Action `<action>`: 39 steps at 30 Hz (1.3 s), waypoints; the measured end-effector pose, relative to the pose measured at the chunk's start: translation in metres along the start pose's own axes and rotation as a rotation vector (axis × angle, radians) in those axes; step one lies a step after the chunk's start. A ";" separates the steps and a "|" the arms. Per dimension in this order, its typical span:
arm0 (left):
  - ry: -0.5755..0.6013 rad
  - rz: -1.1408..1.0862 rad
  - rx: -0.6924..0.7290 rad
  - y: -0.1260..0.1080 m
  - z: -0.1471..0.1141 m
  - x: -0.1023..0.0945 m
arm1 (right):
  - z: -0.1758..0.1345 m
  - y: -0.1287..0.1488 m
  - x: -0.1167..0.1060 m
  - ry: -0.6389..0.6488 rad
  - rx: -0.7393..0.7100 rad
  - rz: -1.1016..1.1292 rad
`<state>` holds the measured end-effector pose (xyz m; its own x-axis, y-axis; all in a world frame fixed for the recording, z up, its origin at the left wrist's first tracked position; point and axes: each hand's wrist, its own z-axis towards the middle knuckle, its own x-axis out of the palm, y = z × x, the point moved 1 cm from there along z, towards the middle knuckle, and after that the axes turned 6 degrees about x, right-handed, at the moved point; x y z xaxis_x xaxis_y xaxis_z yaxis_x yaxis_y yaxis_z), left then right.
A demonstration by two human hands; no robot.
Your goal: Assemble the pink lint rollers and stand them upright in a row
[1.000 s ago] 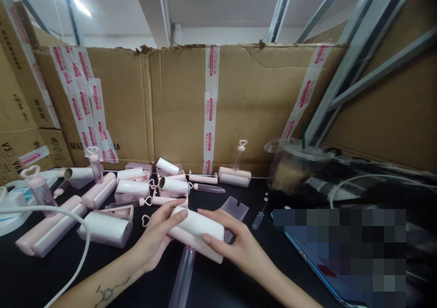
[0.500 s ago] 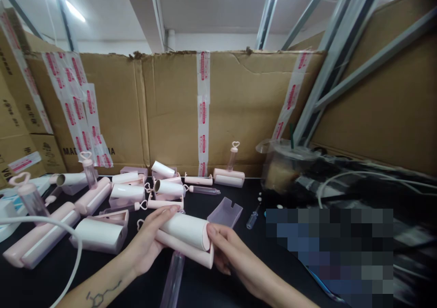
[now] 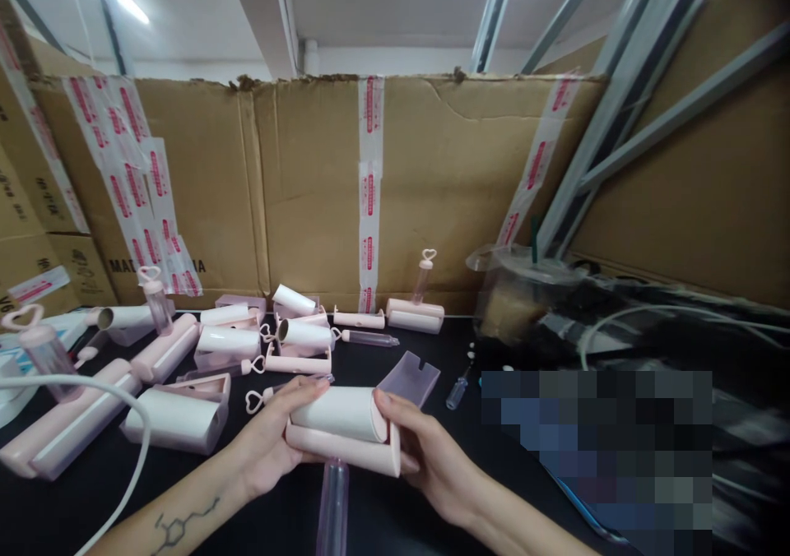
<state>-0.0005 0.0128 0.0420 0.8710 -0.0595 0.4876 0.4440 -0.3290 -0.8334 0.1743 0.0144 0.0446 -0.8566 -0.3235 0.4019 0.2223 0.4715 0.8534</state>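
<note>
Between my two hands is a lint roller, its white paper roll [image 3: 333,414] lying along a pale pink frame [image 3: 346,449]. A clear purplish handle [image 3: 333,511] points down from the frame. My left hand [image 3: 277,437] is closed around the left end. At the right end my right hand [image 3: 425,449] grips, its thumb pressed on the roll's end cap and its other fingers partly hidden behind the frame. Just behind the right hand lies a translucent purple cover [image 3: 408,379]. A heart-ended handle [image 3: 256,400] lies beside my left hand.
Several lint rollers and parts, such as a pink roller [image 3: 74,420] and a covered roll [image 3: 176,420], fill the left. A small screwdriver [image 3: 457,391] lies right of the cover. Further right stands a drink cup [image 3: 509,305]. A white cable [image 3: 145,449] arches at left; cardboard [image 3: 309,194] walls the back.
The held lint roller has turned slightly and shifted a little right, and its handle points more straight down. Both hands keep their hold. The whole view has shifted slightly.
</note>
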 end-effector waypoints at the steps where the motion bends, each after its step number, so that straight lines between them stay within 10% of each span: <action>1: 0.000 -0.010 -0.001 0.000 0.000 0.001 | 0.000 0.001 0.000 -0.017 -0.001 0.003; 21: -0.024 -0.021 -0.129 0.005 0.002 -0.001 | 0.000 0.004 0.005 -0.080 -0.101 -0.097; 30: -0.002 0.010 0.149 -0.017 -0.005 -0.007 | -0.015 0.027 -0.017 -0.182 -0.841 -1.078; 39: 0.048 0.138 0.071 -0.003 0.000 -0.008 | -0.009 0.019 -0.019 0.101 -1.088 -1.472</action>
<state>-0.0086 0.0143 0.0406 0.9144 -0.1451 0.3778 0.3363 -0.2469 -0.9088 0.1990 0.0222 0.0567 -0.5939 0.0042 -0.8046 -0.3935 -0.8738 0.2859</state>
